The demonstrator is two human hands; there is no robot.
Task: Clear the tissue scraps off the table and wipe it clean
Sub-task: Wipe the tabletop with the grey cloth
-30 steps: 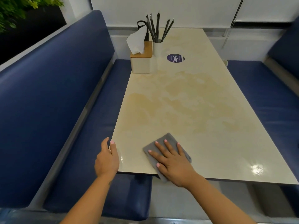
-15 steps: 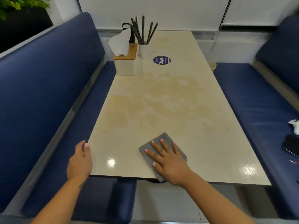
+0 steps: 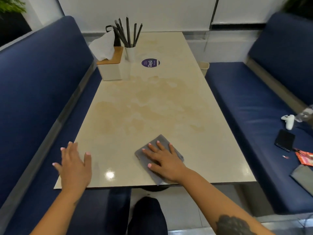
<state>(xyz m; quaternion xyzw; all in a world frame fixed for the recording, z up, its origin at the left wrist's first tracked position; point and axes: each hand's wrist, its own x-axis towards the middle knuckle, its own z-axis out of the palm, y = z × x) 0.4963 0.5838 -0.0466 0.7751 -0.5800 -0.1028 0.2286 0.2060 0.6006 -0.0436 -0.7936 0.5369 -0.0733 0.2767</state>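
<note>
Since the earlier frame, the left hand [image 3: 74, 165] has moved from the tabletop's [image 3: 152, 107] left edge onto its near-left corner, fingers spread flat, holding nothing. Gray cloth [image 3: 159, 157] lies flat near the front edge under the right hand's [image 3: 165, 161] straight fingers. No tissue scraps are visible; wiping appears to be underway. Tissue box [image 3: 111, 68] and straw cup [image 3: 130, 52] stand far-left.
</note>
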